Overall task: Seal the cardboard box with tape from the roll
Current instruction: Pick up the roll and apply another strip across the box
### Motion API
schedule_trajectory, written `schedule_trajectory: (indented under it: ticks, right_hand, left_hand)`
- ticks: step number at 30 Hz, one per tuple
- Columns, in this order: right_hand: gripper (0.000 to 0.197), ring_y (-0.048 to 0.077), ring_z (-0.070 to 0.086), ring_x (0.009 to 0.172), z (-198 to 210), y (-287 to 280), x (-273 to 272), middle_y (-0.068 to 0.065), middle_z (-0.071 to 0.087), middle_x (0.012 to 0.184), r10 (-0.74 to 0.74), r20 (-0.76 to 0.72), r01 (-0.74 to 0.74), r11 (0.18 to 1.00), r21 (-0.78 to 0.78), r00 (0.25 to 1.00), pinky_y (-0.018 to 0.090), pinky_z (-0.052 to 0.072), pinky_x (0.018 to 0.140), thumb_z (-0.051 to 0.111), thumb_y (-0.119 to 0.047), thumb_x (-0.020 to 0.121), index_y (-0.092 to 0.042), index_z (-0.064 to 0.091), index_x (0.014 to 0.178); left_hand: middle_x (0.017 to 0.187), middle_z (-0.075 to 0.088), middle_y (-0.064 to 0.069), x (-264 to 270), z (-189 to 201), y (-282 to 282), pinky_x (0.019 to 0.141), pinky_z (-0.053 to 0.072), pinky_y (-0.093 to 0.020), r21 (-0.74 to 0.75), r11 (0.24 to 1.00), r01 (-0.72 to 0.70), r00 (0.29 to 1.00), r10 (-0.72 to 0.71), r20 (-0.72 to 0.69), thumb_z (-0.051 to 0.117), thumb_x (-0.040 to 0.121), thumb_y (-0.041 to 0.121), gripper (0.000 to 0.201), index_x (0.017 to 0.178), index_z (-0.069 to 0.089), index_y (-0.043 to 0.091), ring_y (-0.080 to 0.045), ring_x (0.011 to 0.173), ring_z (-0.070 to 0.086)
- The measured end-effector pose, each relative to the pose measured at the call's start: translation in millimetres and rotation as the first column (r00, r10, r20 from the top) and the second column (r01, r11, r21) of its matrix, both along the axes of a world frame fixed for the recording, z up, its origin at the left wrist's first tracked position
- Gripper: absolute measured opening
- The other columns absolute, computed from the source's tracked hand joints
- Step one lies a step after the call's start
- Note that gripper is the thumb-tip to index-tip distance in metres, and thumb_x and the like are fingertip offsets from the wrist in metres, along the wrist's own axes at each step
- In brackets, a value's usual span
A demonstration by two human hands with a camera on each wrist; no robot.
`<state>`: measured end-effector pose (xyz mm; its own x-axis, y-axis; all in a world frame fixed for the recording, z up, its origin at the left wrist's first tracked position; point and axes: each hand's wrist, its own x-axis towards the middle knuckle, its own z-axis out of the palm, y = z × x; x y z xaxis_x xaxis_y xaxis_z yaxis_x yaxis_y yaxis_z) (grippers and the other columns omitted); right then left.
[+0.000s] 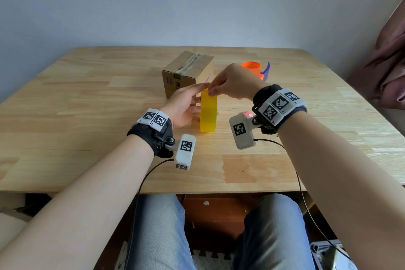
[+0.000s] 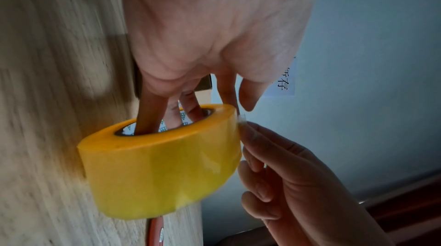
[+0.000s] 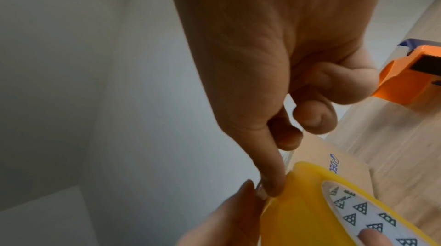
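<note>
Step in hand: freeing the tape end

- Tape roll [image 1: 208,112], one, yellow, upright on the table [image 1: 87,116], near side of the box
- Left hand [image 1: 183,107]: fingers hooked into the core, steadying the roll
- Right hand [image 1: 232,82]: thumb and forefinger pinching the loose end at the roll's top
- Cardboard box [image 1: 186,72], one, flaps closed, old tape on its top
- Orange dispenser [image 1: 255,69], one

Next, by judgement: peel a strip and carry it to the box seam

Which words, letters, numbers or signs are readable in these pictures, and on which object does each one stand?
"DE": blue letters on the cardboard box side, the rest hidden by the tape roll.
"存": on a paper sheet on the wall; the character above it is cut off.
"R1", "R2": on the right wristband.
Roll core print and box front print: too blurred to read.
</note>
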<state>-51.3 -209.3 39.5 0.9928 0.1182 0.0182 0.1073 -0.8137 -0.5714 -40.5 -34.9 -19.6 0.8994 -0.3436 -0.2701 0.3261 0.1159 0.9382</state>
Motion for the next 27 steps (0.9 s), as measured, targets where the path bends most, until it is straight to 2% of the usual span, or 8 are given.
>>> schedule_trajectory:
  ticks: [4, 7, 11, 15, 20, 23, 25, 27]
  right_hand:
    - [0.021, 0.014, 0.049, 0.053, 2.3, 0.7, 0.8, -0.003, 0.059, 0.061, 0.003, -0.05, -0.005, 0.999, -0.05, 0.999, 0.025, 0.043, 0.05, 0.073, -0.034, 0.093, -0.019, 0.081, 0.106]
    - [0.025, 0.015, 0.052, 0.055, 3.1, 2.7, 2.3, 0.001, 0.061, 0.065, 0.004, -0.065, -0.011, 0.995, -0.102, 0.998, 0.026, 0.046, 0.051, 0.071, -0.038, 0.094, -0.019, 0.079, 0.108]
    - [0.026, 0.016, 0.049, 0.054, -0.9, 0.1, 6.3, 0.006, 0.062, 0.067, -0.069, -0.071, 0.069, 0.998, 0.003, 0.995, 0.026, 0.042, 0.048, 0.081, -0.038, 0.084, -0.015, 0.08, 0.096]
    - [0.031, 0.021, 0.051, 0.061, -9.1, -2.2, 8.2, 0.01, 0.06, 0.074, -0.134, -0.136, 0.148, 0.984, 0.1, 0.982, 0.026, 0.04, 0.047, 0.084, -0.043, 0.08, -0.014, 0.073, 0.081]
    - [0.055, 0.016, 0.051, 0.055, -18.0, -6.0, 12.7, 0.004, 0.063, 0.08, -0.191, -0.376, 0.267, 0.95, 0.161, 0.907, 0.023, 0.037, 0.046, 0.078, -0.055, 0.081, -0.006, 0.07, 0.105]
    - [0.061, 0.017, 0.05, 0.063, -24.5, -11.2, 13.5, 0.004, 0.069, 0.087, -0.138, -0.539, 0.293, 0.932, 0.213, 0.831, 0.027, 0.039, 0.06, 0.079, -0.063, 0.072, -0.012, 0.078, 0.107]
    - [0.075, 0.022, 0.048, 0.079, -31.4, -9.8, 14.3, 0.005, 0.076, 0.099, -0.101, -0.572, 0.299, 0.917, 0.264, 0.814, 0.033, 0.037, 0.075, 0.083, -0.067, 0.056, -0.014, 0.079, 0.11]
    - [0.077, 0.021, 0.047, 0.085, -34.8, -7.0, 13.1, 0.002, 0.073, 0.096, -0.079, -0.566, 0.311, 0.893, 0.326, 0.821, 0.034, 0.036, 0.079, 0.084, -0.063, 0.055, -0.012, 0.079, 0.112]
  left_hand:
    - [0.119, 0.067, -0.02, -1.5, -0.3, 1.9, 0.09, 0.051, -0.062, 0.027, 0.999, 0.033, 0.998, -0.034, 0.045, 0.069, 0.094, 0.024, 0.027, 0.121, 0.072, 0.022, -0.037, 0.103, 0.066]
    - [0.112, 0.071, -0.016, -2.2, -1.8, 1.9, 0.094, 0.047, -0.068, 0.031, 0.999, 0.021, 0.999, -0.023, 0.049, 0.069, 0.095, 0.02, 0.023, 0.117, 0.073, 0.024, -0.036, 0.1, 0.066]
    - [0.108, 0.07, -0.015, -1.4, -3.4, 2.5, 0.093, 0.046, -0.07, 0.042, 0.999, -0.005, 0.999, 0.004, 0.042, 0.065, 0.097, 0.019, 0.021, 0.114, 0.075, 0.025, -0.035, 0.096, 0.066]
    - [0.104, 0.071, -0.013, -0.5, -1.4, 0.2, 0.084, 0.055, -0.062, 0.07, 0.998, -0.008, 0.999, 0.005, 0.048, 0.064, 0.098, 0.021, 0.022, 0.118, 0.072, 0.025, -0.029, 0.086, 0.07]
    - [0.082, 0.076, -0.011, 1.5, -0.9, -2.4, 0.056, 0.06, -0.039, 0.07, 0.997, -0.029, 0.999, 0.03, -0.024, 0.06, 0.099, 0.019, 0.024, 0.12, 0.058, 0.008, -0.027, 0.064, 0.075]
    - [0.073, 0.077, -0.008, 3.9, -0.2, 1.0, 0.057, 0.06, -0.034, 0.068, 0.997, 0.038, 0.997, -0.033, -0.074, 0.06, 0.098, 0.02, 0.018, 0.11, 0.062, 0.006, -0.023, 0.062, 0.076]
    - [0.073, 0.076, -0.006, 5.7, 0.4, 2.6, 0.06, 0.06, -0.033, 0.087, 0.993, 0.08, 0.991, -0.071, -0.111, 0.06, 0.096, 0.022, 0.014, 0.104, 0.062, 0.01, -0.022, 0.062, 0.075]
    - [0.07, 0.075, -0.004, 6.0, 1.5, 3.7, 0.058, 0.06, -0.032, 0.111, 0.99, 0.086, 0.988, -0.07, -0.14, 0.061, 0.095, 0.024, 0.014, 0.103, 0.06, 0.012, -0.02, 0.061, 0.075]
